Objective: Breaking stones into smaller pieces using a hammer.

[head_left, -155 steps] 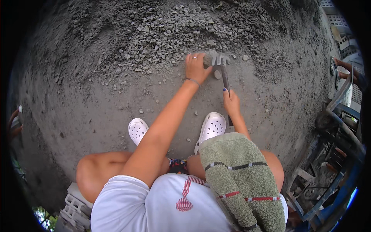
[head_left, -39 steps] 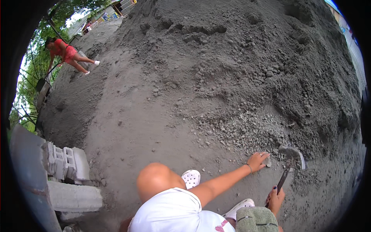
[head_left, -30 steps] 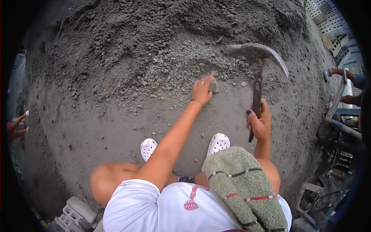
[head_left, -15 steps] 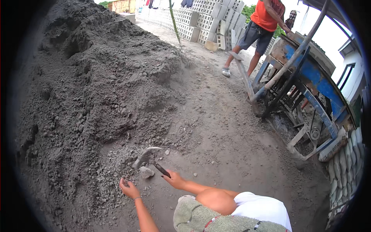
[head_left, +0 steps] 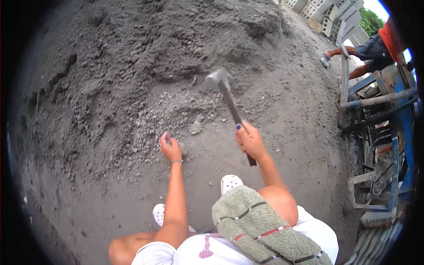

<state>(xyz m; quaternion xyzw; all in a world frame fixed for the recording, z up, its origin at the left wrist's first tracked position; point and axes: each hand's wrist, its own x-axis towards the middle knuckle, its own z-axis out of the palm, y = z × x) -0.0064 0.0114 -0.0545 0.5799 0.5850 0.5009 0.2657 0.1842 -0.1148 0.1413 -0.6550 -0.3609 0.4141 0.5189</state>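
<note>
My right hand [head_left: 251, 140] grips a claw hammer [head_left: 229, 98] by its handle. The hammer is raised off the ground, its metal head slightly blurred. Below and left of the hammer lies a pale lump of stone [head_left: 195, 127] on the dirt. Just left of that stone, my left hand [head_left: 171, 149] is held low with its fingers curled together; what they hold, if anything, is too small to make out. Broken stone chips [head_left: 170, 108] are scattered beyond both hands.
A large heap of grey sand [head_left: 119, 57] rises ahead and to the left. On the right stands a blue metal machine [head_left: 393, 154] with a person in an orange top [head_left: 391, 42] beside it. Hollow concrete blocks [head_left: 327, 13] are stacked at the far right. A green towel [head_left: 256, 221] hangs over my front.
My right hand has lifted the hammer up and away from the stone. My left hand stays low near the chips. The view has turned, shifting the machine toward the right edge.
</note>
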